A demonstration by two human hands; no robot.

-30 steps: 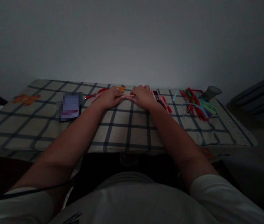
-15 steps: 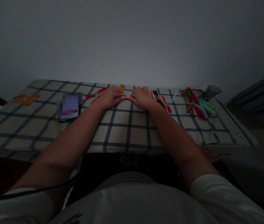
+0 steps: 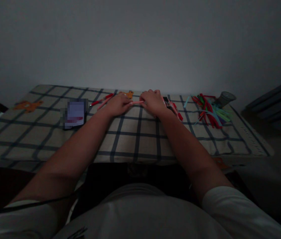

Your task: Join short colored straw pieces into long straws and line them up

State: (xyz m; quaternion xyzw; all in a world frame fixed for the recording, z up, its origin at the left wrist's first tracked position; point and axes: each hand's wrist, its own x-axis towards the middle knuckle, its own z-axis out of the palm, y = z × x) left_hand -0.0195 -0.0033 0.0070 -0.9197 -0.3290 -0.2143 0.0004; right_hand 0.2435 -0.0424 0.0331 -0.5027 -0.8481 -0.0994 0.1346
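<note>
A slim pink stick [image 3: 137,102], too dim to name more exactly, lies level between my two hands above the checked tablecloth. My left hand [image 3: 118,104] pinches its left end between thumb and fingers. At the other end, my right hand [image 3: 153,102] has its thumb and forefinger closed on the stick, the remaining fingers bent above. Left of my left hand are a red pen [image 3: 96,103] and a pink strip [image 3: 105,101]. Beside my right hand is a group of pink, red and black slender pieces [image 3: 174,108], partly covered by that hand.
A phone [image 3: 75,114] with a lit, blurred screen rests on the left. At the right, a heap of red, green and blue strips [image 3: 210,113] lies by a tipped dark cup [image 3: 226,98]. A plain wall [image 3: 140,43] rises behind the table.
My right hand has shifted slightly right and lifted its fingers, so more of the pink stick shows between the hands. My left hand has barely moved.
</note>
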